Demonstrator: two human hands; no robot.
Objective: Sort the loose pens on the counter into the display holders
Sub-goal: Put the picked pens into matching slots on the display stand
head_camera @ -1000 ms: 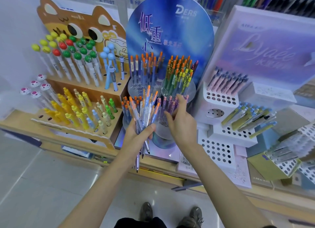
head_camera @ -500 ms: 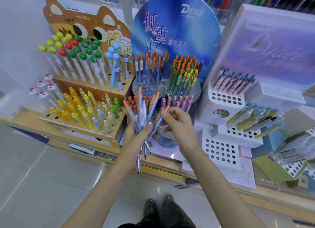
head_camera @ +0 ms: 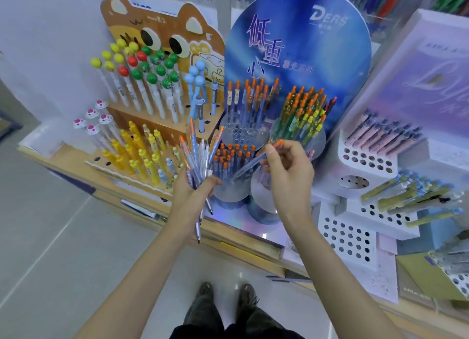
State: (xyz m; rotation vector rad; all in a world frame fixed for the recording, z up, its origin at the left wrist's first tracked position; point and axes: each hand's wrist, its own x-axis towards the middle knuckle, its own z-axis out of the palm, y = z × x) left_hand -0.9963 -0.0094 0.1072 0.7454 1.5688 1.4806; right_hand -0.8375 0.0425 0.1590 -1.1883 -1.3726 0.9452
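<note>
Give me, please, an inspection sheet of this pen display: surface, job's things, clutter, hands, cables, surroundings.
Surface: wooden counter, crowded with displays.
Job's things: pen bundle; one pen, held apart from the bundle; round holders before the blue board, partly filled.
Clutter: cat display and white stands, both with other pens.
Hands: left hand grips the pen bundle; right hand pinches the one pen near the round holders.
Cables: nothing seen.
Surroundings: floor, shoes, more pens on racks behind.
</note>
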